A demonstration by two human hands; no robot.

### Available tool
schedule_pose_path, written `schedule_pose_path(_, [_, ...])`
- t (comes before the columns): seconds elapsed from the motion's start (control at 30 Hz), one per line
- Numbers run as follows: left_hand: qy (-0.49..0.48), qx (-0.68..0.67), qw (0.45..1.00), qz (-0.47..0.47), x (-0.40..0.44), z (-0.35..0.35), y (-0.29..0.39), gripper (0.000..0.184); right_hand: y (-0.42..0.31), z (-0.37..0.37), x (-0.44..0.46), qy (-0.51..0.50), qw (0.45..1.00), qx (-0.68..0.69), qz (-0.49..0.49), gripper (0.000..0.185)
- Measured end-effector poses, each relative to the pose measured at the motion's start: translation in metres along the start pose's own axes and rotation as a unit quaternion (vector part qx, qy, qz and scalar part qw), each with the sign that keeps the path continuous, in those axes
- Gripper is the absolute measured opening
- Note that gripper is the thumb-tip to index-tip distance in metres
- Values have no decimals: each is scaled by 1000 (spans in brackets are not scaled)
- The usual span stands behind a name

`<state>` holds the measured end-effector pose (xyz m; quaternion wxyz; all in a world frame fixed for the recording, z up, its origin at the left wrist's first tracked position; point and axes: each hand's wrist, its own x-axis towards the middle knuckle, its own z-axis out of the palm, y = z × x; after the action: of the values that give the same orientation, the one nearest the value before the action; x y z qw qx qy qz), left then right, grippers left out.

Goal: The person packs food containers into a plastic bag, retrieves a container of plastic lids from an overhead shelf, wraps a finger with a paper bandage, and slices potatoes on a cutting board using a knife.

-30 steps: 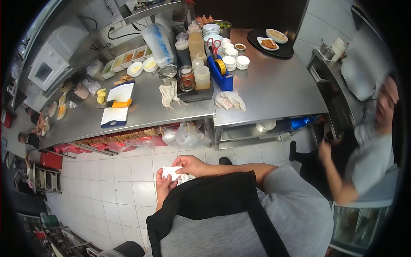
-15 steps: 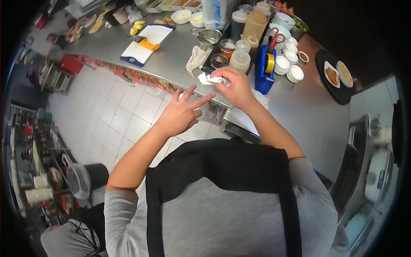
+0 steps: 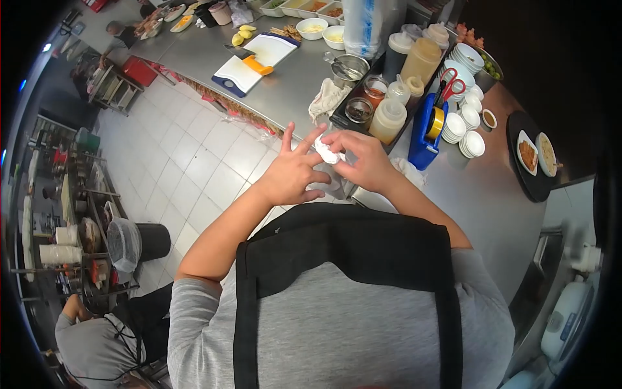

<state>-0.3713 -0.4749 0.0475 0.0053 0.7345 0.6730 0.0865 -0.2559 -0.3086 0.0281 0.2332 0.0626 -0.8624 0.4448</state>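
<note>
By the counter (image 3: 457, 194), near side, right hand (image 3: 364, 162) pinches tissue (image 3: 328, 152), fingers narrow. Left hand (image 3: 293, 172) just left, fingers wide. Bottle tray (image 3: 337, 119) beyond; board (image 3: 272, 48) far left.

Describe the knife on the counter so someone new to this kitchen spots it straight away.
Find the long steel counter, then the white cutting board with dark blue ends. The knife lies across the board's middle. Its bright orange handle and dark-looking blade set it apart from the pale yellow pieces beside the board.
</note>
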Motion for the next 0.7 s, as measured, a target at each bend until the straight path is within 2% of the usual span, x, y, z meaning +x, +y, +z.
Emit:
schedule_pose_path(0.17, [20, -23, 1000, -5, -2, 2, -6, 19, 16, -4, 5, -28, 994, 93, -51, 14])
schedule_pose_path(0.27, [16, -26, 1000, -2, -4, -1, -4, 17, 19, -9, 14, -81, 989, 120, -19, 13])
schedule_pose_path(0.37, [-11, -17, 1000, -8, -3, -12, 1, 17, 17, -12, 25, -93, 986, 93, -100, 15])
schedule_pose_path(0.47, [-20, -13, 1000, -15, -3, -20, 6, 18, 24, -7, 28, -98, 982, 137, -81, 23])
schedule_pose_path(0.53, [1, -11, 1000, -15, -6, -19, 8, 19, 22, 0, 24, -93, 967, 239, -1, 28])
schedule_pose_path(0.67, [1, -16, 1000, -7, -6, -21, 16, 36, 34, 17, 13, -108, 910, 390, 96, 34])
schedule_pose_path(0.7, [4, -17, 1000, -8, -5, -21, 21, 42, 39, 21, 11, -107, 912, 384, 96, 34])
